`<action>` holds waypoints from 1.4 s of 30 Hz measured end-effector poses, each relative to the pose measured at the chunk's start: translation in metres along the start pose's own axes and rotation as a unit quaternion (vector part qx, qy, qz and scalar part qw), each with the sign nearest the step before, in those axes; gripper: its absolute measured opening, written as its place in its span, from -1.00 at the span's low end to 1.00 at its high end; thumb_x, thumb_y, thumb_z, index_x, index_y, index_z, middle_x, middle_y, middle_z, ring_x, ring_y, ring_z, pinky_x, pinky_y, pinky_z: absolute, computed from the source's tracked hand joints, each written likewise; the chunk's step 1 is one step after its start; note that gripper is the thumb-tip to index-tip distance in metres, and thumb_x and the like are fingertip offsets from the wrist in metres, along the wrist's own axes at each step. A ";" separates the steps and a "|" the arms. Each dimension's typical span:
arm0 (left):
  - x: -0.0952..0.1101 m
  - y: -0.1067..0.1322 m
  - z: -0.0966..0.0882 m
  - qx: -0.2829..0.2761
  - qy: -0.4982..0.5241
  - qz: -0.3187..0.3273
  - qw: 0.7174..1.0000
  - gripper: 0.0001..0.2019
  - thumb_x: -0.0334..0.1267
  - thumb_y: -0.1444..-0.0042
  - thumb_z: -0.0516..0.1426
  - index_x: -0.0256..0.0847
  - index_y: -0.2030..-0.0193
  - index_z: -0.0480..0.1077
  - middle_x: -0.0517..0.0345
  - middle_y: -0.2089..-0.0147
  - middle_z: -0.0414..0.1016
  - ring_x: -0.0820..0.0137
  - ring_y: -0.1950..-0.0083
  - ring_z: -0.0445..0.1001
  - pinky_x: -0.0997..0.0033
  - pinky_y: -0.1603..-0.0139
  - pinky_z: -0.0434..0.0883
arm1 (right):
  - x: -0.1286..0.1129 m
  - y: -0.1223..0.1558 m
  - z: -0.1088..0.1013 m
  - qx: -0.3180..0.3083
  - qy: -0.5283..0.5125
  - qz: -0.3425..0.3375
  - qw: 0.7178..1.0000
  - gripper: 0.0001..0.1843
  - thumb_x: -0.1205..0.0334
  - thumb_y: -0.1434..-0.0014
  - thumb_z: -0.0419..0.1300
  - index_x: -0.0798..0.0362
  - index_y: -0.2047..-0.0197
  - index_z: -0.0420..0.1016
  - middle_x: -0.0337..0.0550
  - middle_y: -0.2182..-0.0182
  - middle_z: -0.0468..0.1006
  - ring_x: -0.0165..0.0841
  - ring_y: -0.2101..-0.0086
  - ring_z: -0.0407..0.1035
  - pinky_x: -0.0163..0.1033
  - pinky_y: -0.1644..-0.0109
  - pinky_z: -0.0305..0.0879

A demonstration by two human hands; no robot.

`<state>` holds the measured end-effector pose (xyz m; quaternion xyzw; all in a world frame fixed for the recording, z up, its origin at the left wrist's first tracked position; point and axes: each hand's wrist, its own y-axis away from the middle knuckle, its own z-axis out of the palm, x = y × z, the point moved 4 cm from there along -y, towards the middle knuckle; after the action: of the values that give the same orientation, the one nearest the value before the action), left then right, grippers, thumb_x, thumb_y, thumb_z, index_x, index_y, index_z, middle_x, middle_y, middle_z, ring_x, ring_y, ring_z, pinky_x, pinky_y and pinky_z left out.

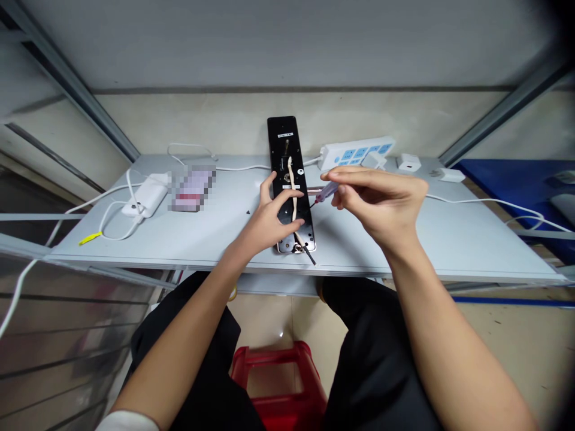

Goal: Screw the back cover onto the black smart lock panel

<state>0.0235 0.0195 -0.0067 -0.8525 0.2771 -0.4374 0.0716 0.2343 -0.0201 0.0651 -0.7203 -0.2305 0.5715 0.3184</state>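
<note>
A long black door lock panel [279, 140] lies on the table with its back side up, bearing small white labels and screw holes. A pale cable [291, 173] runs along it and ends in a black connector past the near edge. My left hand [272, 212] spreads its fingers over the panel's lower half and holds it down, thumb and forefinger on its face. In my right hand [380, 194] is a screwdriver [327, 193] with a clear purplish handle, pinched between thumb and fingers. Its red-collared tip points at the panel's right edge; whether it touches a screw I cannot tell.
A white power strip [357, 151] with a plugged-in adapter stands behind on the right, near white chargers [408, 161]. To the left lie a white power bank [146, 194], a blurred-out phone [194, 188] and cables. Below is a red stool [278, 383].
</note>
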 end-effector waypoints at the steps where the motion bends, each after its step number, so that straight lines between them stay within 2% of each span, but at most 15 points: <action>1: 0.000 0.000 0.000 0.001 0.000 0.000 1.000 -0.50 -0.32 -0.27 0.40 0.09 -0.29 0.48 0.09 -0.76 -0.22 -0.10 -0.83 -0.24 -0.22 -0.76 0.15 | 0.000 0.000 0.000 0.001 -0.006 0.005 1.000 -0.87 0.18 -0.24 0.56 -0.20 0.12 0.87 -0.10 0.13 0.83 -0.12 0.16 0.73 0.08 0.05 0.76; 3: 0.000 0.000 0.000 0.000 -0.001 -0.001 1.000 -0.51 -0.32 -0.27 0.40 0.09 -0.30 0.48 0.10 -0.76 -0.22 -0.10 -0.83 -0.25 -0.23 -0.76 0.15 | -0.001 -0.001 0.001 -0.001 -0.014 0.008 1.000 -0.91 0.14 -0.25 0.56 -0.16 0.15 0.87 -0.09 0.15 0.83 -0.11 0.14 0.73 0.08 0.03 0.76; 5: 0.000 0.000 0.000 -0.001 -0.002 -0.003 1.000 -0.51 -0.32 -0.29 0.39 0.10 -0.30 0.48 0.11 -0.76 -0.22 -0.09 -0.83 -0.25 -0.22 -0.76 0.14 | -0.003 -0.001 0.004 -0.005 -0.017 -0.001 1.000 -0.90 0.09 -0.28 0.54 -0.13 0.16 0.85 -0.09 0.16 0.83 -0.13 0.16 0.72 0.03 0.09 0.75; 9: 0.000 0.000 0.000 -0.003 -0.002 -0.003 1.000 -0.51 -0.33 -0.29 0.38 0.09 -0.31 0.48 0.10 -0.75 -0.22 -0.06 -0.83 -0.23 -0.18 -0.77 0.13 | -0.005 0.000 0.010 0.007 -0.013 -0.007 1.000 -0.86 0.07 -0.30 0.55 -0.10 0.16 0.78 -0.14 0.25 0.80 -0.27 0.34 0.65 -0.10 0.25 0.65; 12: 0.000 0.000 0.000 -0.006 -0.003 -0.006 1.000 -0.50 -0.32 -0.29 0.38 0.11 -0.31 0.47 0.13 -0.76 -0.23 -0.05 -0.84 -0.26 -0.22 -0.77 0.13 | -0.001 -0.001 0.011 0.024 -0.054 0.017 0.998 -0.75 0.09 -0.27 0.59 -0.13 0.08 0.67 -0.20 0.25 0.81 -0.30 0.34 0.66 -0.16 0.30 0.60; 15: 0.000 0.000 0.000 -0.009 0.001 -0.008 1.000 -0.50 -0.31 -0.29 0.39 0.10 -0.32 0.47 0.12 -0.76 -0.25 -0.07 -0.84 -0.27 -0.21 -0.77 0.14 | 0.003 -0.002 0.012 0.024 -0.080 0.034 0.996 -0.68 0.05 -0.24 0.61 -0.13 0.13 0.57 -0.20 0.24 0.82 -0.29 0.31 0.69 -0.19 0.34 0.58; 18: 0.000 0.000 0.001 -0.012 0.007 -0.014 1.000 -0.51 -0.31 -0.29 0.39 0.09 -0.31 0.47 0.13 -0.77 -0.28 -0.11 -0.83 -0.24 -0.18 -0.76 0.16 | 0.006 -0.001 0.010 0.044 -0.066 0.038 0.996 -0.68 0.00 -0.22 0.63 -0.10 0.23 0.61 -0.16 0.20 0.83 -0.31 0.37 0.65 -0.19 0.42 0.57; 21: 0.000 0.000 0.000 -0.013 0.010 -0.018 1.000 -0.52 -0.31 -0.29 0.38 0.09 -0.30 0.47 0.14 -0.77 -0.28 -0.13 -0.83 -0.23 -0.19 -0.75 0.18 | 0.006 0.000 0.008 0.062 -0.054 0.032 0.996 -0.74 0.00 -0.20 0.63 -0.09 0.22 0.73 -0.13 0.16 0.84 -0.35 0.43 0.59 -0.18 0.47 0.57; 26: 0.001 0.000 0.001 -0.012 0.015 -0.018 1.000 -0.52 -0.30 -0.28 0.39 0.09 -0.30 0.47 0.16 -0.78 -0.30 -0.16 -0.82 -0.22 -0.24 -0.75 0.18 | 0.004 -0.001 0.011 0.026 -0.044 0.021 0.998 -0.78 0.01 -0.22 0.61 -0.12 0.12 0.83 -0.10 0.11 0.85 -0.36 0.48 0.53 -0.18 0.53 0.51; 31: -0.001 0.000 0.001 -0.011 0.021 -0.017 1.000 -0.49 -0.30 -0.27 0.40 0.10 -0.31 0.47 0.16 -0.78 -0.30 -0.15 -0.83 -0.23 -0.24 -0.76 0.15 | 0.006 0.000 0.016 -0.001 -0.083 0.045 0.996 -0.78 0.01 -0.29 0.55 -0.11 0.06 0.78 -0.12 0.17 0.82 -0.48 0.64 0.36 -0.26 0.69 0.27; 33: -0.002 0.000 0.001 -0.012 0.024 -0.014 1.000 -0.49 -0.30 -0.27 0.41 0.09 -0.31 0.47 0.15 -0.78 -0.31 -0.13 -0.83 -0.24 -0.23 -0.77 0.13 | 0.010 0.000 0.019 -0.008 -0.101 0.057 0.993 -0.75 -0.02 -0.29 0.54 -0.10 0.07 0.73 -0.13 0.18 0.80 -0.47 0.64 0.37 -0.29 0.71 0.20; 36: -0.002 0.000 0.001 -0.013 0.028 -0.020 0.999 -0.50 -0.30 -0.28 0.40 0.11 -0.31 0.46 0.17 -0.78 -0.32 -0.12 -0.83 -0.24 -0.23 -0.76 0.13 | 0.015 -0.001 0.021 -0.014 -0.126 0.066 0.990 -0.69 -0.10 -0.31 0.52 -0.08 0.10 0.65 -0.17 0.23 0.76 -0.47 0.63 0.37 -0.29 0.70 0.19; 38: -0.001 0.000 0.001 -0.014 0.028 -0.023 0.999 -0.50 -0.30 -0.29 0.39 0.11 -0.31 0.46 0.17 -0.78 -0.32 -0.13 -0.83 -0.23 -0.24 -0.76 0.14 | 0.016 -0.001 0.021 -0.010 -0.131 0.066 0.989 -0.68 -0.13 -0.33 0.50 -0.08 0.13 0.62 -0.21 0.28 0.73 -0.50 0.66 0.31 -0.28 0.68 0.20; 40: -0.001 0.000 0.001 -0.015 0.027 -0.022 0.999 -0.51 -0.30 -0.29 0.39 0.11 -0.31 0.46 0.17 -0.78 -0.33 -0.13 -0.83 -0.23 -0.23 -0.76 0.14 | 0.017 -0.001 0.019 0.001 -0.124 0.071 0.990 -0.68 -0.11 -0.34 0.50 -0.09 0.14 0.59 -0.23 0.29 0.72 -0.52 0.67 0.26 -0.28 0.68 0.20; 42: 0.000 0.000 0.001 -0.016 0.024 -0.021 0.999 -0.51 -0.30 -0.30 0.38 0.11 -0.31 0.46 0.17 -0.78 -0.32 -0.12 -0.83 -0.24 -0.24 -0.76 0.14 | 0.018 -0.001 0.016 0.011 -0.121 0.082 0.989 -0.69 -0.08 -0.33 0.52 -0.13 0.11 0.55 -0.24 0.28 0.74 -0.49 0.64 0.32 -0.27 0.66 0.23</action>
<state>0.0243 0.0192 -0.0079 -0.8482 0.2678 -0.4551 0.0421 0.2233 -0.0038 0.0507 -0.6590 -0.2010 0.6808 0.2486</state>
